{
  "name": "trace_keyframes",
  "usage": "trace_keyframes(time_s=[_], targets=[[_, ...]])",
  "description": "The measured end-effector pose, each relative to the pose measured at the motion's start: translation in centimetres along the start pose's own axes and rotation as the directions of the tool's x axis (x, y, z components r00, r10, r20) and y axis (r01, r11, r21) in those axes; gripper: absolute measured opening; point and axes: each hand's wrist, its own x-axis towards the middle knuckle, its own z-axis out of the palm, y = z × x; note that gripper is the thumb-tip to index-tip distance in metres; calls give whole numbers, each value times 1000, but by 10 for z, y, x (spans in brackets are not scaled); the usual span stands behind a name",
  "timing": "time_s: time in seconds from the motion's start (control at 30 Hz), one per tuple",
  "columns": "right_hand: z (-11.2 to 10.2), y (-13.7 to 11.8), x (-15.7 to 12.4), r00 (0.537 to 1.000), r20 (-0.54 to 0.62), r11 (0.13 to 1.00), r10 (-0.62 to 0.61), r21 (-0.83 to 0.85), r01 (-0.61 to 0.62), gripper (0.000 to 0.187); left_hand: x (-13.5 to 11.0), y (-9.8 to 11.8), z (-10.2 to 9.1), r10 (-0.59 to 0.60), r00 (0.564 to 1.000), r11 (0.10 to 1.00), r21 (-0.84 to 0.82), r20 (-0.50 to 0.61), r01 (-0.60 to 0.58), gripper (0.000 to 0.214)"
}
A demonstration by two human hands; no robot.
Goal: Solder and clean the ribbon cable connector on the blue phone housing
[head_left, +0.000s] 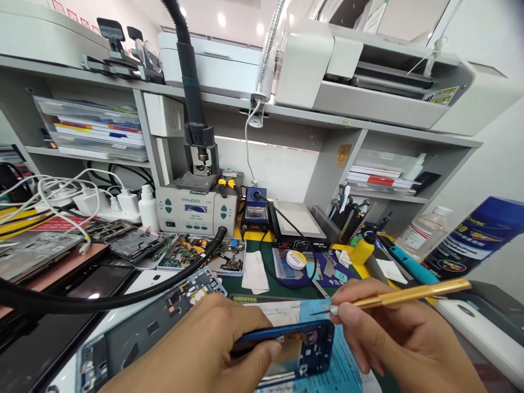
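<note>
While the left grip (223, 333) holds an open blue phone (317, 352) over a blue sheet (347, 355), the right grip (403, 346) pinches a gold stick (413, 294), its thin dark tip near the phone.

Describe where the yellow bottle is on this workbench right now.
In the head view, the yellow bottle is right of centre, beyond the right hand, between the crumpled white tissue on its left and the teal tool on its right.

- Dark-blue opened phone (321, 352): one end hidden by the left hand (223, 338).
- Thick black flexible hose (123, 303): cut off at left.
- Light-blue printed paper sheet (346, 363): partly covered, lettering too small to read.
</note>
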Motion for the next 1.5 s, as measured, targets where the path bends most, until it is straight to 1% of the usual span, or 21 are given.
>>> trace_keyframes(time_s=[0.07,0.13,0.2,0.27,0.33,0.47,0.63,0.73,0.87,0.93,1.03,1.13,1.2,1.33,1.5], targets=[[0,-2,1,1000,-22,998,-13,-57,12,27,3,1,-3,-36,996,997,-63,77,40,23],[2,-3,3,997,-78,995,-13,-100,6,31,6,1,-5,-69,988,989,-120,138,86,22],[4,-4,5,990,-138,991,-23,-135,4,37,8,0,-5,-88,983,980,-160,158,114,22],[6,-5,6,982,-185,987,-34,-158,5,43,9,-2,-4,-81,984,977,-181,159,109,21],[8,-5,8,980,-193,983,-38,-181,2,46,9,-3,-2,-79,983,976,-190,165,110,19],[10,-4,11,984,-178,979,-31,-201,-5,49,7,-6,0,-104,981,968,-209,162,137,21],[11,-4,14,988,-153,980,-16,-200,-15,49,6,-5,-3,-110,984,974,-180,143,135,24],[12,-3,14,991,-137,981,-6,-193,-21,49,6,-3,-4,-113,981,970,-197,160,144,24],[12,-2,11,992,-122,984,14,-175,-35,48,3,-7,1,-113,984,962,-232,135,142,23],[11,-2,10,994,-107,987,31,-157,-47,45,3,-10,5,-126,983,962,-226,132,153,23],[6,-2,7,999,-26,993,46,-109,-49,34,3,-9,5,-156,977,959,-215,146,186,25],[3,0,6,998,29,997,62,-57,-60,25,5,-4,0,-192,959,949,-212,208,235,27],[2,1,6,996,31,996,87,-41,-85,24,6,-2,-2,-210,951,945,-203,225,256,26],[4,3,7,992,41,993,120,-23,-119,24,5,-4,1,-206,961,951,-194,183,241,26],[3,6,10,988,63,990,142,-7,-141,26,5,-8,2,-204,963,956,-176,177,235,23]])
